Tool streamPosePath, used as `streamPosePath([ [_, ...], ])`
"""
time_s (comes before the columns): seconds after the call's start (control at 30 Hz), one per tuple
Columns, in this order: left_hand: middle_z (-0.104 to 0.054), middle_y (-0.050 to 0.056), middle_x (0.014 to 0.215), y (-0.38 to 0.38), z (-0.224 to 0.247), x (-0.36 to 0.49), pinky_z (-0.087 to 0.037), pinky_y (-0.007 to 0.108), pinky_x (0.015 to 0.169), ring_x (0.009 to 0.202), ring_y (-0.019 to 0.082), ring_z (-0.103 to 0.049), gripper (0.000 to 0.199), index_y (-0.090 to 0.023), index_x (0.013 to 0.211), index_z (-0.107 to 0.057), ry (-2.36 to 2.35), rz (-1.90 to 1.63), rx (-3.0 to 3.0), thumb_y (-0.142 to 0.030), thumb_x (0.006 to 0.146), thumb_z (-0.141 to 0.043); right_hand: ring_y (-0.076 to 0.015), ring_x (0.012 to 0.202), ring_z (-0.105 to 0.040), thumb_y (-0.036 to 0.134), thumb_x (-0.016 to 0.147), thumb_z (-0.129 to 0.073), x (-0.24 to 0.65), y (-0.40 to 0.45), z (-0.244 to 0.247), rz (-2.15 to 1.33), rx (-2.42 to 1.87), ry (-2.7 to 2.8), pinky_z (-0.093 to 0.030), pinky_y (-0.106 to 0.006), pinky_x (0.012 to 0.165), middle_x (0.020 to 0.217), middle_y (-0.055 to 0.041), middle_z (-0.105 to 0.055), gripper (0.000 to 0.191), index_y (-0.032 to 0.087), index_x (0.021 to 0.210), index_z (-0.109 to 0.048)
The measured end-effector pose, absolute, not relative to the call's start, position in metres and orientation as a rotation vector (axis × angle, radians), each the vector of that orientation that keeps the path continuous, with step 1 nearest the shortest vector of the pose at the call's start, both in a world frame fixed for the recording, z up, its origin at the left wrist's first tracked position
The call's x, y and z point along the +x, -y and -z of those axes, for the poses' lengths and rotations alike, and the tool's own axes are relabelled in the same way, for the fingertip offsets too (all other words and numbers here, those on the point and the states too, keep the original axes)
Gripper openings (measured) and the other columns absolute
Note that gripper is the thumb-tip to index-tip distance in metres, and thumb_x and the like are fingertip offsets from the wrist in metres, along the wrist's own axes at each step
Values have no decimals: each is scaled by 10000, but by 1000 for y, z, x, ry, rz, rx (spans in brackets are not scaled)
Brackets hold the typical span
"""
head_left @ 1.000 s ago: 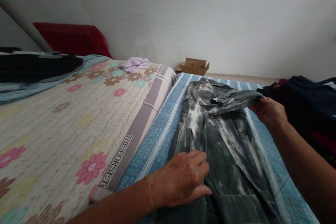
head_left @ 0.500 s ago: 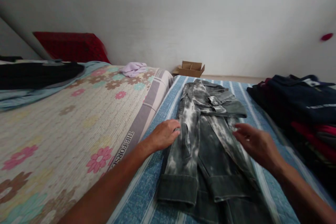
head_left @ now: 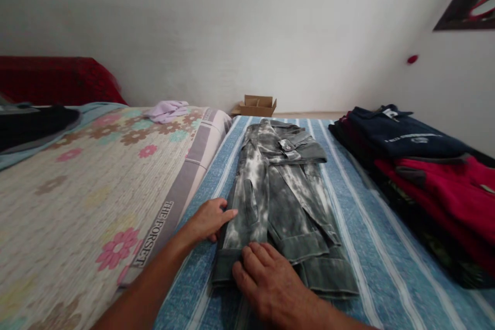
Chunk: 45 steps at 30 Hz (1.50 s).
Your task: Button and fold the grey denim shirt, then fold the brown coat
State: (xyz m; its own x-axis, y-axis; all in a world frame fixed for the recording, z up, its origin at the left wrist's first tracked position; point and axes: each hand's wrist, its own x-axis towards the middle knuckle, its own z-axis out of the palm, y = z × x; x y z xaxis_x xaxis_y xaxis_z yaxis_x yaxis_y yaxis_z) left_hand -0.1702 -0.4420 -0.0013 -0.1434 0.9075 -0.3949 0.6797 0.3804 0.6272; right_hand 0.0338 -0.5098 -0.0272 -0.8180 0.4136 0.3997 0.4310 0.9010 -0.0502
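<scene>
A grey-and-white tie-dyed denim jacket [head_left: 255, 165] lies with its sleeves folded over the body. My left hand [head_left: 212, 219] is at its left edge, thumb stretched onto the fabric, fingers apart; the lower fingers are partly hidden beside the edge. Lower down, my right hand [head_left: 270, 281] is curled over the jacket's bottom hem, fingers close together on the cloth. Its palm side is out of sight.
Beneath the jacket is a blue-and-white striped cloth [head_left: 371, 237]. Stacked folded clothes [head_left: 417, 139] stand on the right. Left is a flowered bedspread [head_left: 96, 185] with a lilac cloth [head_left: 167, 111] on it. A cardboard box [head_left: 257, 106] stands by the wall.
My right hand has come from the jacket's right side down to its bottom hem. My left hand has moved lower along the left edge. The lower jacket lies neater, and the view has turned right.
</scene>
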Motion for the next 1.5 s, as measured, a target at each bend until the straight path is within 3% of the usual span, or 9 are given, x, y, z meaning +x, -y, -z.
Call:
streamPosePath([
  [0.2, -497, -63, 533, 456, -6, -168, -437, 229, 375, 450, 147, -521, 662, -110, 1116, -402, -1681, -417, 1232, -569, 678, -591, -266, 1126, -472, 257, 951, -407, 36, 513, 24, 84, -650, 2652, -415, -398, 922, 1200, -154, -558, 347, 106, 1257, -468],
  [0.43, -511, -61, 633, 464, -2, -172, -407, 205, 352, 472, 133, -532, 770, -153, 1198, -345, -1660, -456, 1215, -517, 614, -690, -269, 1082, -475, 249, 944, -418, 36, 513, 22, 29, -662, 2627, -413, -419, 893, 1095, -138, -585, 310, 102, 1203, -505],
  [0.7, -482, -82, 622, 470, 2, -162, -321, 179, 331, 437, 88, -452, 699, -148, 1118, -376, -1692, -566, 1167, -419, 564, -705, -255, 1061, -479, 260, 939, -424, 36, 515, 30, 17, -673, 2601, -400, -418, 894, 1111, -142, -591, 306, 113, 1191, -519],
  [1.3, -439, -87, 693, 490, 4, -162, -382, 194, 358, 431, 72, -466, 719, -149, 1146, -351, -1733, -581, 1084, -349, 568, -729, -246, 1059, -514, 206, 931, -397, 33, 521, 52, 139, -636, 2383, -372, -400, 925, 1115, -108, -631, 286, 154, 1121, -604],
  [1.5, -452, -89, 666, 497, 0, -161, -372, 198, 405, 468, 85, -475, 762, -165, 1183, -363, -1720, -612, 1079, -427, 571, -732, -259, 1036, -521, 212, 921, -417, 30, 520, 60, 176, -635, 2370, -389, -414, 884, 1100, -119, -633, 269, 164, 1100, -611],
])
